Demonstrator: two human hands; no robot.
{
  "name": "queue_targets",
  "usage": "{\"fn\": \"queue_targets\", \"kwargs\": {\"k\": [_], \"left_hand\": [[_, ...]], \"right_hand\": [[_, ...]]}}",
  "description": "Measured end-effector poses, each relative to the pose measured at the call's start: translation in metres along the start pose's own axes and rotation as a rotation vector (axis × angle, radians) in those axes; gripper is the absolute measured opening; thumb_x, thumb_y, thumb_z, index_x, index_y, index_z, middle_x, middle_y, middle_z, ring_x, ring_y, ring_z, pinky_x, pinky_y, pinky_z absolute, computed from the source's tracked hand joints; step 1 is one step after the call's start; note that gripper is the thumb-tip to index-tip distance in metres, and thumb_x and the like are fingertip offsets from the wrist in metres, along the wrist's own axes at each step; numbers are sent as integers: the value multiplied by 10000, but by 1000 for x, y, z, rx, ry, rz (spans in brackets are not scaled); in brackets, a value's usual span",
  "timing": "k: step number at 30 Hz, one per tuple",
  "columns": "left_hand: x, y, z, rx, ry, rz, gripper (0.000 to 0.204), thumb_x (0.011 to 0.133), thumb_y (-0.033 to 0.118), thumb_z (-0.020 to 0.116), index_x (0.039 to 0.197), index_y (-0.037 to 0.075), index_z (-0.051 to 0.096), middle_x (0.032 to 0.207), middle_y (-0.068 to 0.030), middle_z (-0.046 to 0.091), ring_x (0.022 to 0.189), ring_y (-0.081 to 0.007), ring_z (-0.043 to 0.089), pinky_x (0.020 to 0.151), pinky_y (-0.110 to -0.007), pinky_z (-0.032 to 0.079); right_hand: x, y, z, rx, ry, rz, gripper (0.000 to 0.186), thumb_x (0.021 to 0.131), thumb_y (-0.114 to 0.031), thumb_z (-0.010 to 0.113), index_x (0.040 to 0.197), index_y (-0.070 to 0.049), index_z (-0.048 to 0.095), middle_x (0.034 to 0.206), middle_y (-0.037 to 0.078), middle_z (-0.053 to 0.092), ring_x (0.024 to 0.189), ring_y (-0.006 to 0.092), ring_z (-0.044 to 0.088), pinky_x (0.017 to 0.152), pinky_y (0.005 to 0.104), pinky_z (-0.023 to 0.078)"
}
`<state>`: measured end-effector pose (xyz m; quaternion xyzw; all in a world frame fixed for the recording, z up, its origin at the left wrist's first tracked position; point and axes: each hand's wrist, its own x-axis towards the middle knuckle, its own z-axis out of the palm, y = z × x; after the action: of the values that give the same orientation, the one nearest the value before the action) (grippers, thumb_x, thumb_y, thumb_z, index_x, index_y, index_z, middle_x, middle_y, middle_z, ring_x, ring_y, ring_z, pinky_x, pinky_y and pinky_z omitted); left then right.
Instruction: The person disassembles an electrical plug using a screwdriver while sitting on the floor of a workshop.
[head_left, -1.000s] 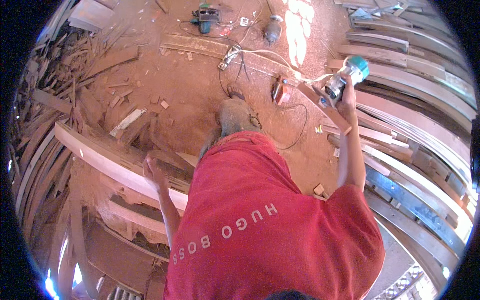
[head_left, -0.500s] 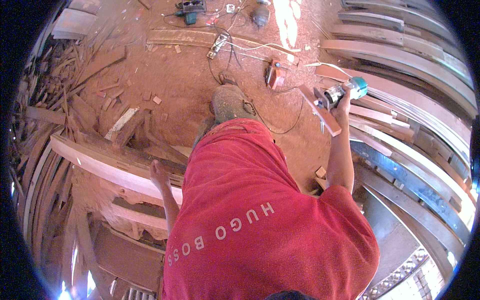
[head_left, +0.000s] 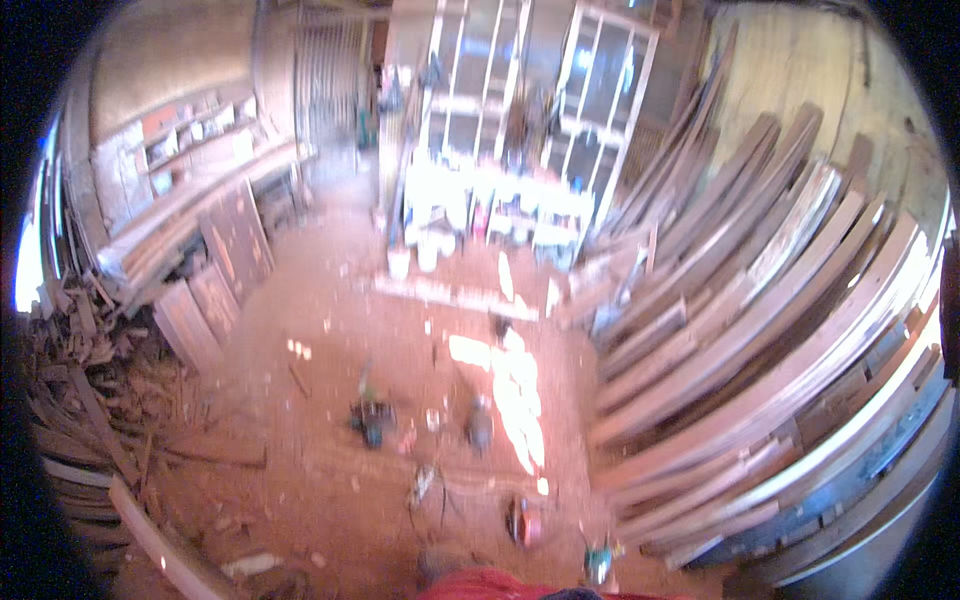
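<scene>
Because the camera looks well out across the shop, I get only a blurred view of the tool (head_left: 598, 566), down at the bottom edge, right of the middle and just beside the red shirt (head_left: 478, 584). It shows teal and pale metal. I judge it rigid and fairly heavy for its size, with the weight likely in the motor, and its smooth casing could slip in a dusty palm. I would wrap a full grip round the body and stay off the working end, though the blur hides which end that is.

Neither the left hand nor the right is in view, so I cannot tell whether either is wide, narrow or holding the tool.

Left of it and a little higher, a red tool (head_left: 526, 523) sits on the floor (head_left: 330, 400). Farther out I see a grey can-like thing (head_left: 479, 426) and a dark green machine (head_left: 372, 422), with a patch of sunlight to their right. Stacked boards (head_left: 720, 385) fill the right side; scraps (head_left: 85, 335) heap up at left, near leaning panels (head_left: 238, 240) and a bench (head_left: 205, 215). Glazed frames (head_left: 600, 110) stand at the back.
</scene>
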<state>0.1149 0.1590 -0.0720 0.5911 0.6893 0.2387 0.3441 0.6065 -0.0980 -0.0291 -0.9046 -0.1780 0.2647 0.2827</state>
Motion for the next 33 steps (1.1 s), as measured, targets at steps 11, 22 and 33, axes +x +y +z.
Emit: {"fn": "queue_targets", "kwargs": {"k": [11,22,33], "left_hand": [[66,150,-42,-272,90,405,405,950,366,539,1002,-23,638,1009,-235,632,911,-364,611,792,-468,459],[-95,-48,-5,-72,-3,-42,462,955,398,512,928,-47,633,918,-266,631,836,-395,619,728,-483,449],[-247,-187,53,79,-338,-594,403,914,406,599,1087,48,672,1012,-222,687,993,-376,656,844,-463,507]], "right_hand": [[38,-55,11,-134,10,-27,834,681,-518,783,1329,-102,465,1081,194,650,971,355,639,776,469,523],[34,38,12,-527,89,-121,739,655,-534,787,1216,-125,535,1079,204,665,983,404,645,782,524,516],[149,-96,-77,-713,234,-174,842,619,-560,779,1269,-89,524,980,224,692,916,417,671,758,534,519]]}}
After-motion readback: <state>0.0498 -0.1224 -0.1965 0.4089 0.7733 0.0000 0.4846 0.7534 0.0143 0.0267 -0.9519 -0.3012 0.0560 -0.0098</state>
